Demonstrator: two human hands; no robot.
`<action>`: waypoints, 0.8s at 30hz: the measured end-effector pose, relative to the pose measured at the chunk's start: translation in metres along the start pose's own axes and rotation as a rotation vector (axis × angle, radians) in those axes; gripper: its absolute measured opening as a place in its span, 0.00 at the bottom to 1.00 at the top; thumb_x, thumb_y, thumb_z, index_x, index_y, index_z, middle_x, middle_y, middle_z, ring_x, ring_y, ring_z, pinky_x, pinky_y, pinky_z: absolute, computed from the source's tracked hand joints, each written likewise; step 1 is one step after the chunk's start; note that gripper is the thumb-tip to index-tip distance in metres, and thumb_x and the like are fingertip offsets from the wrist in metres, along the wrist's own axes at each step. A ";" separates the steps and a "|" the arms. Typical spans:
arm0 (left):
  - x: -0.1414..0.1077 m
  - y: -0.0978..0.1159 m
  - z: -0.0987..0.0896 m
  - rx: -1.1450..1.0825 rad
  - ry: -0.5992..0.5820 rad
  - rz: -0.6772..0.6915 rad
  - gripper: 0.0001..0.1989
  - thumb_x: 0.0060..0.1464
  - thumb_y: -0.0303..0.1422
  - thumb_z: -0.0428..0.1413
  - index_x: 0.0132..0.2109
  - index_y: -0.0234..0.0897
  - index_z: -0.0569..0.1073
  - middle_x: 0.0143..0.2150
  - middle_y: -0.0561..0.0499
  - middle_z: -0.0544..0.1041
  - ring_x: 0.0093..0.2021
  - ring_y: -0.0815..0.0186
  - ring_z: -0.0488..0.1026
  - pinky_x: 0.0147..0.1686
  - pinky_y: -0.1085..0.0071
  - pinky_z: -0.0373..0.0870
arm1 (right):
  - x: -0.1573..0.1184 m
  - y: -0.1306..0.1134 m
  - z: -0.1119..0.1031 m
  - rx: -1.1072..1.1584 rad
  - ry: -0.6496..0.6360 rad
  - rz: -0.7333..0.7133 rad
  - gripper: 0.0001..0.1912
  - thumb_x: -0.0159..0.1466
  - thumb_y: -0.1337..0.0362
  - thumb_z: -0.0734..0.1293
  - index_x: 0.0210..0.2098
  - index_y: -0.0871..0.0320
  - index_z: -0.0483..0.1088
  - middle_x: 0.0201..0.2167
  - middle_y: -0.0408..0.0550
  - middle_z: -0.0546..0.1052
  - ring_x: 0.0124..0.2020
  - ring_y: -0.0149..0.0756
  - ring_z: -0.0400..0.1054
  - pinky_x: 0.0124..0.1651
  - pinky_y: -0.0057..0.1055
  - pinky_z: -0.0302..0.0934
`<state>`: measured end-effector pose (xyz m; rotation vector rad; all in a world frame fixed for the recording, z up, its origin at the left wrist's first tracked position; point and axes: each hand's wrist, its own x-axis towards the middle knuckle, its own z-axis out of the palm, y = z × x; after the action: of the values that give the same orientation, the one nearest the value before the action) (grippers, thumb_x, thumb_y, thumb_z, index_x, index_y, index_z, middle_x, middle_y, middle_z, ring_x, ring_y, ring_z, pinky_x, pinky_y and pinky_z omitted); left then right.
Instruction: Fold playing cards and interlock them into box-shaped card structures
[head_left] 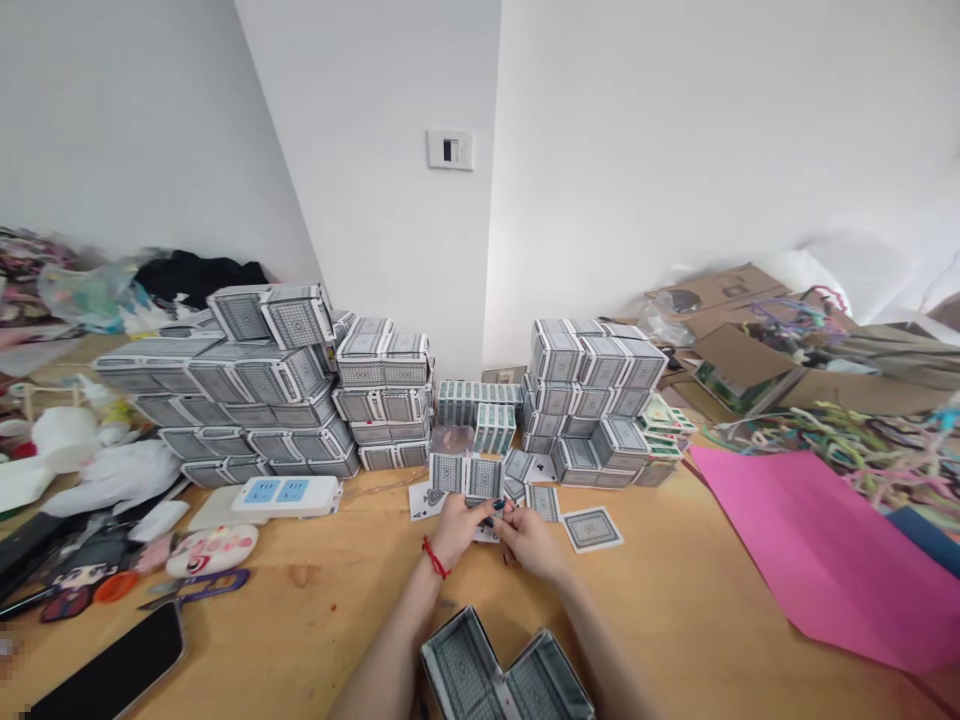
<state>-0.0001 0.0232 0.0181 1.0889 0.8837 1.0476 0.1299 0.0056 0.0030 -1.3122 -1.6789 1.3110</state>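
My left hand [456, 530], with a red cord bracelet on the wrist, is closed on a small piece made of playing cards [484, 478] with grey patterned backs. My right hand [529, 538] meets it at the lower edge, its fingers pinched against the cards; the exact grip is partly hidden. Loose cards lie around the hands: an ace of spades [426, 502] to the left, a face-down card [592, 528] to the right. Between my forearms, near the front, sits an open box form [461, 665] built from the same cards.
Stacked card blocks stand at left [255, 410], centre-left [384, 395] and right [592, 395]. Small green card packs [495, 428] sit between them. A power strip [286, 495], scissors [199, 588] and phone [112, 670] lie left; pink paper [817, 550] and coloured cords [847, 450] right.
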 end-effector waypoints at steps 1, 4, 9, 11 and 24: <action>0.000 0.001 0.001 0.005 0.003 0.002 0.17 0.41 0.38 0.58 0.36 0.28 0.74 0.30 0.43 0.77 0.26 0.65 0.71 0.26 0.72 0.67 | 0.000 0.000 0.000 -0.016 0.004 -0.011 0.24 0.58 0.52 0.57 0.10 0.57 0.56 0.06 0.39 0.60 0.11 0.26 0.54 0.20 0.24 0.52; -0.001 0.002 0.004 0.015 0.028 0.016 0.18 0.41 0.39 0.58 0.37 0.28 0.74 0.29 0.44 0.77 0.24 0.67 0.71 0.24 0.73 0.66 | 0.000 -0.001 0.002 -0.048 0.065 -0.027 0.23 0.58 0.55 0.57 0.10 0.57 0.61 0.07 0.41 0.62 0.12 0.28 0.56 0.22 0.25 0.53; 0.001 -0.003 0.003 0.030 0.049 -0.026 0.19 0.39 0.39 0.59 0.35 0.28 0.74 0.23 0.47 0.75 0.17 0.72 0.65 0.15 0.76 0.61 | 0.000 -0.004 0.005 -0.096 0.159 -0.058 0.18 0.58 0.60 0.57 0.17 0.59 0.70 0.09 0.42 0.66 0.14 0.31 0.60 0.23 0.26 0.54; 0.002 -0.006 0.001 0.040 0.053 -0.069 0.19 0.37 0.39 0.61 0.34 0.27 0.75 0.19 0.50 0.72 0.14 0.74 0.62 0.12 0.78 0.58 | 0.000 -0.003 0.006 -0.104 0.150 -0.037 0.19 0.58 0.60 0.57 0.16 0.59 0.70 0.08 0.42 0.66 0.12 0.30 0.59 0.23 0.26 0.54; 0.007 -0.001 0.005 0.021 0.058 -0.055 0.14 0.34 0.34 0.62 0.29 0.29 0.75 0.20 0.49 0.74 0.16 0.71 0.65 0.14 0.77 0.59 | 0.004 0.014 0.013 -0.129 0.227 -0.084 0.16 0.57 0.61 0.58 0.18 0.57 0.72 0.15 0.45 0.72 0.19 0.33 0.65 0.25 0.26 0.56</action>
<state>0.0070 0.0285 0.0185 1.0500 0.9681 1.0303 0.1212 0.0048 -0.0144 -1.3916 -1.6611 0.9803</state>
